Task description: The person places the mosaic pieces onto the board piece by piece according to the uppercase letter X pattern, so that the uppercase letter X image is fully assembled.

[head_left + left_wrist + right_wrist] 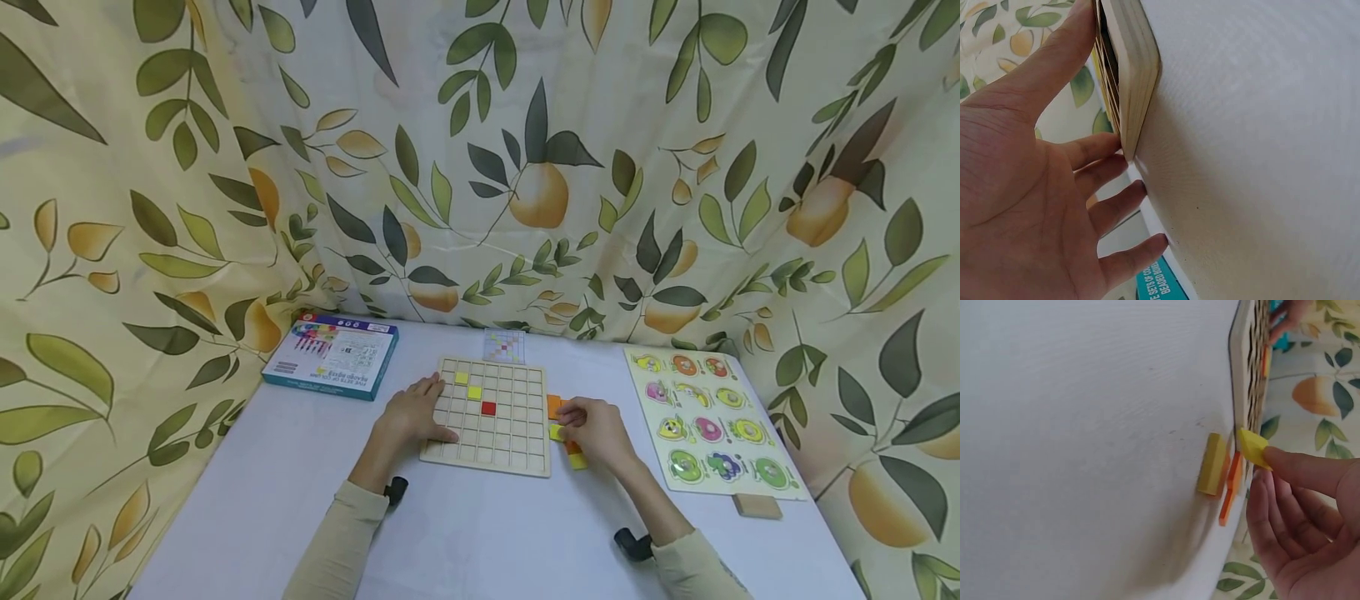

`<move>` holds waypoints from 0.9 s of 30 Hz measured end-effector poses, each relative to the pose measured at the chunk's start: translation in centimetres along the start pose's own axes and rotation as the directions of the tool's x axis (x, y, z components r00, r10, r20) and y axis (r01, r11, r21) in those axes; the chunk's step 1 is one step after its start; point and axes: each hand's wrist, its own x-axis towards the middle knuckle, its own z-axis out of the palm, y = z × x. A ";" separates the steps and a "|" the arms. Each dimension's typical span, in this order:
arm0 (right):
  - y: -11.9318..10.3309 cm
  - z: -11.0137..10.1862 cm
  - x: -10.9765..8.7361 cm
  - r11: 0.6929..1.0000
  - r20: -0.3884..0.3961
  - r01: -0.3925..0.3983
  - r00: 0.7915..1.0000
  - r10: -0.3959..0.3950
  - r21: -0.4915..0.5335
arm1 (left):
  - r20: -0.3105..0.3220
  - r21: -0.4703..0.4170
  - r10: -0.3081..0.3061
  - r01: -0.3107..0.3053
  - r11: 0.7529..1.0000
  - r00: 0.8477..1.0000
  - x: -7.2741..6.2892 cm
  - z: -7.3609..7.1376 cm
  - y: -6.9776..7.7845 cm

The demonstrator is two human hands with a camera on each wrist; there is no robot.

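A square wooden grid board (517, 450) lies on the table, with two yellow tiles (475, 392) and one red tile (488, 408) in its cells on a diagonal. My left hand (408, 417) rests at the board's left edge, thumb over its surface and fingers extended along the side. Just right of the board, my right hand (598, 429) pinches a yellow tile (1254, 449) between thumb and fingers. Around that hand lie orange tiles (553, 406) and another yellow tile (577, 461). The hand partly hides these loose tiles in the head view.
Behind the board is a small pattern card (504, 346) with a coloured grid. A boxed set (330, 354) lies at the back left. To the right lies a fruit picture board (716, 417), with a small wooden block (757, 506) by its near edge. Patterned curtains surround the table.
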 end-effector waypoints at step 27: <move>-3.6 4.5 2.6 0.986 0.040 0.080 0.995 -0.087 0.143 | 0.003 -0.006 0.007 -0.007 1.000 1.000 -0.2 -0.2 0.1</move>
